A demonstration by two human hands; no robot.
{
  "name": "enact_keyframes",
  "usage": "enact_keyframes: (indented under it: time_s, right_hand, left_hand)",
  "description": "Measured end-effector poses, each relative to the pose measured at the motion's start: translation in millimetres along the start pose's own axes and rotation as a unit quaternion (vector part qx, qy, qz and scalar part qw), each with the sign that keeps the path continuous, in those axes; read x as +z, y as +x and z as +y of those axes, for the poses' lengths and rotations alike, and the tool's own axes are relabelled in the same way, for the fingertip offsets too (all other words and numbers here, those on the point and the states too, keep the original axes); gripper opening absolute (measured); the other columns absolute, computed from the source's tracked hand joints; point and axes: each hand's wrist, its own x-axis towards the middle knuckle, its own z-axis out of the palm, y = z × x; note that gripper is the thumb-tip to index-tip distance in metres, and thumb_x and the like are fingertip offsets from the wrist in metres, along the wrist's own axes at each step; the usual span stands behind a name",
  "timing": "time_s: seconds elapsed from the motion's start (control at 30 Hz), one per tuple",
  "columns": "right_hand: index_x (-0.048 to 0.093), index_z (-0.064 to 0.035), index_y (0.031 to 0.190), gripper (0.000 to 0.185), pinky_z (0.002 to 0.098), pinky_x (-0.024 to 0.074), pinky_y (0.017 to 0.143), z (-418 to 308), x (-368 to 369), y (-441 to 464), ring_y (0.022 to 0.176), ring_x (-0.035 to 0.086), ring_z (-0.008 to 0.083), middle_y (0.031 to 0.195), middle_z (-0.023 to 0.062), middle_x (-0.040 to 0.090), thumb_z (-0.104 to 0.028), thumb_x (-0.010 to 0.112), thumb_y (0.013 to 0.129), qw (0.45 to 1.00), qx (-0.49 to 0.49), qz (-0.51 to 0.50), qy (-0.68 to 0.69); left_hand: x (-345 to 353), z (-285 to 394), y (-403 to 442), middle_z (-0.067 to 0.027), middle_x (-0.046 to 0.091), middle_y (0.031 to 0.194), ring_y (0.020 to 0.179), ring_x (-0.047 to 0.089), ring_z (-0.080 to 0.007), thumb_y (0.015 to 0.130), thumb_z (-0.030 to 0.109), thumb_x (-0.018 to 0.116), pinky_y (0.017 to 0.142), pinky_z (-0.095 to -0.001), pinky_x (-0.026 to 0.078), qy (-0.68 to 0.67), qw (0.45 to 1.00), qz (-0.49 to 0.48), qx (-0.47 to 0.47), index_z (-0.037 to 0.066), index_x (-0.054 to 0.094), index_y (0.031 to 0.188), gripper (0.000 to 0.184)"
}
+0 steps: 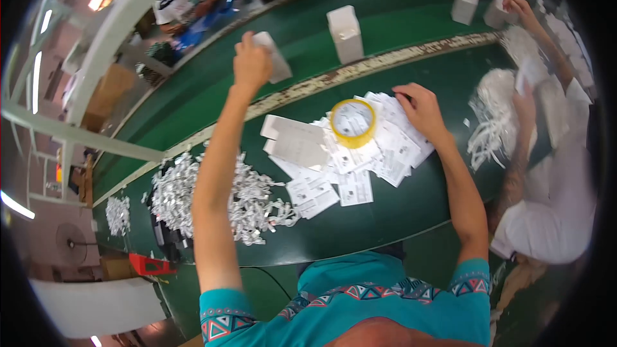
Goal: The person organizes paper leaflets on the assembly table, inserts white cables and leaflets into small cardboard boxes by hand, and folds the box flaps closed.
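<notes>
My left hand (251, 63) is stretched out over the green belt, its fingers closed on the top of a small white box (274, 58). At the right edge of a heap of printed paper slips (392, 148), my right hand (419, 106) rests with its fingers bent; whether they pinch a slip is too small to tell. A yellow tape roll (353, 123) lies on the slips, beside a flattened piece of grey-white card (297, 141). Left of the slips, partly behind my left forearm, is a big pile of bundled white cables (247, 202).
Another white box (346, 34) stands on the belt (302, 19), with more at the far right. A co-worker (546, 199) sits at right, near white cables (495, 115). Another person (193, 0) is across the belt. A raised rail (385, 60) separates belt and table.
</notes>
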Motion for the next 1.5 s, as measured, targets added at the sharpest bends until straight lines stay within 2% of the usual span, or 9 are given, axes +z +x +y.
enact_keyframes:
  time_s: [0.2, 0.47, 0.6, 0.77, 1.03, 1.13, 1.2, 1.33, 1.5]
  right_hand:
    - [0.071, 0.0016, 0.085, 0.014, 0.0294, 0.0439, 0.059, -19.9, -33.9, -1.0, 0.065, 0.054, 0.0163, 0.077, 0.006, 0.061, -0.01, 0.077, 0.087, 0.984, 0.111, -0.139, 0.023]
    - [0.072, 0.0003, 0.087, 0.012, 0.0313, 0.0432, 0.062, -14.2, -13.8, -4.2, 0.071, 0.053, 0.0171, 0.077, 0.0058, 0.059, -0.01, 0.077, 0.088, 0.999, 0.027, -0.014, 0.032]
    - [0.074, -0.0001, 0.092, 0.009, 0.0331, 0.0456, 0.068, -15.5, 6.1, -2.8, 0.076, 0.054, 0.0203, 0.079, 0.0065, 0.061, -0.009, 0.074, 0.089, 0.998, -0.024, -0.027, 0.042]
    - [0.074, 0.0003, 0.095, 0.011, 0.0336, 0.047, 0.071, -24.8, 23.6, -0.1, 0.078, 0.056, 0.0224, 0.081, 0.008, 0.064, -0.009, 0.075, 0.089, 0.997, -0.049, -0.052, 0.003]
    - [0.076, 0.0016, 0.1, 0.013, 0.0318, 0.053, 0.065, -23.3, 18.7, 2.8, 0.072, 0.067, 0.0198, 0.088, 0.0097, 0.074, -0.007, 0.074, 0.09, 0.991, 0.044, 0.071, 0.105]
    - [0.076, 0.0036, 0.103, 0.014, 0.0253, 0.0528, 0.06, -34.2, 4.9, 16.8, 0.067, 0.067, 0.0122, 0.087, 0.0086, 0.076, -0.006, 0.072, 0.093, 0.97, 0.08, 0.098, 0.209]
    - [0.076, 0.0049, 0.102, 0.015, 0.0222, 0.053, 0.06, -49.3, -9.6, 27.2, 0.068, 0.065, 0.0078, 0.086, 0.0075, 0.075, -0.007, 0.073, 0.094, 0.963, 0.099, 0.03, 0.247]
    - [0.076, 0.0048, 0.1, 0.015, 0.0219, 0.052, 0.058, -71.0, -15.1, 49.2, 0.068, 0.065, 0.0078, 0.082, 0.0069, 0.074, -0.008, 0.074, 0.093, 0.956, 0.094, -0.024, 0.277]
    - [0.076, 0.0046, 0.096, 0.014, 0.0215, 0.0485, 0.057, -79.6, -1.1, 50.1, 0.062, 0.06, 0.0064, 0.076, 0.0044, 0.069, -0.009, 0.073, 0.095, 0.948, 0.124, -0.057, 0.286]
  left_hand:
    - [-4.7, 5.2, -7.9, -0.024, 0.049, 0.142, 0.116, 0.056, -0.0441, 0.089, 0.013, 0.068, 0.095, -0.051, 0.051, -0.095, 0.992, 0.062, -0.05, 0.004, 0.076, 0.094, 0.013]
    - [-39.6, 42.9, -22.5, -0.0219, 0.056, 0.135, 0.109, 0.06, -0.0401, 0.087, 0.009, 0.071, 0.096, -0.0481, 0.047, -0.083, 0.971, 0.221, -0.047, 0.007, 0.074, 0.103, 0.016]
    - [-52.6, 87.7, -43.1, -0.0167, 0.068, 0.112, 0.103, 0.064, -0.0338, 0.088, 0.009, 0.071, 0.092, -0.043, 0.05, -0.275, 0.958, 0.05, 0.063, 0.003, 0.073, 0.102, 0.016]
    - [-61.1, 151.8, -74.9, -0.0183, 0.068, 0.109, 0.104, 0.064, -0.0359, 0.089, 0.013, 0.072, 0.092, -0.0422, 0.051, -0.453, 0.883, -0.106, 0.068, -0.001, 0.071, 0.111, 0.027]
    - [-65.8, 152.5, -80.5, -0.0195, 0.066, 0.122, 0.114, 0.063, -0.036, 0.088, 0.021, 0.076, 0.098, -0.0414, 0.05, -0.405, 0.896, -0.172, 0.054, -0.001, 0.068, 0.119, 0.039]
    - [-62.4, 157.6, -66.3, -0.0188, 0.066, 0.128, 0.118, 0.065, -0.034, 0.089, 0.018, 0.076, 0.1, -0.0409, 0.051, -0.386, 0.92, -0.031, 0.06, -0.003, 0.062, 0.131, 0.049]
    - [-60.7, 162.7, -48.2, -0.0212, 0.066, 0.129, 0.116, 0.066, -0.0298, 0.084, 0.03, 0.084, 0.097, -0.0383, 0.054, -0.513, 0.848, -0.117, -0.063, -0.006, 0.062, 0.131, 0.064]
    - [-60.9, 158.6, -27.7, -0.0137, 0.076, 0.097, 0.082, 0.072, -0.0154, 0.091, 0.022, 0.08, 0.072, -0.0286, 0.059, -0.694, 0.643, -0.276, -0.17, -0.005, 0.075, 0.111, 0.034]
    - [-62.4, 158.3, -36.7, -0.0107, 0.075, 0.083, 0.069, 0.068, -0.0127, 0.087, 0.016, 0.084, 0.063, -0.0257, 0.057, -0.726, 0.614, -0.184, -0.248, -0.005, 0.075, 0.086, 0.023]
